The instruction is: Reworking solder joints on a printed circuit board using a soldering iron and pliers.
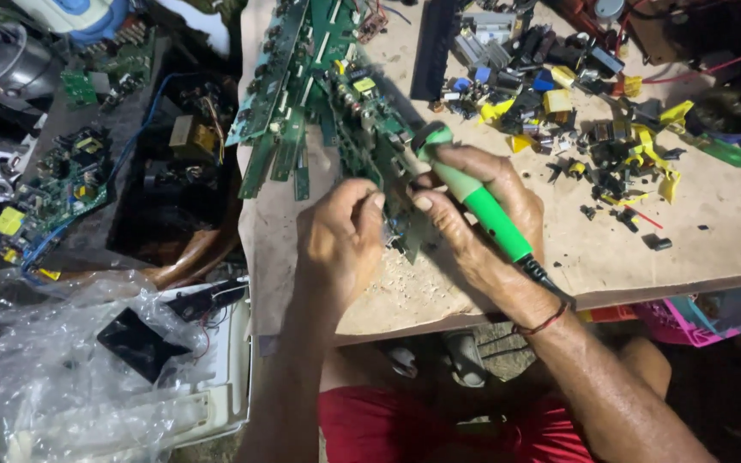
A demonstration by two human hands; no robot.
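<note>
Green plastic covered the handle of the soldering iron (482,206), which the right hand (482,225) held closed around it like a pen, so that the tip could point down at the circuit board (369,137). The left hand (340,236) was closed on the lower edge of this board, probably to keep it tilted and steady on the table (713,223); the tip itself was hidden behind the fingers. More green boards (280,77) leaned just beside it. A heap of loose black and yellow components (576,103) lay near on the right. On the left, crumpled clear plastic wrap (53,360) rested well apart.
</note>
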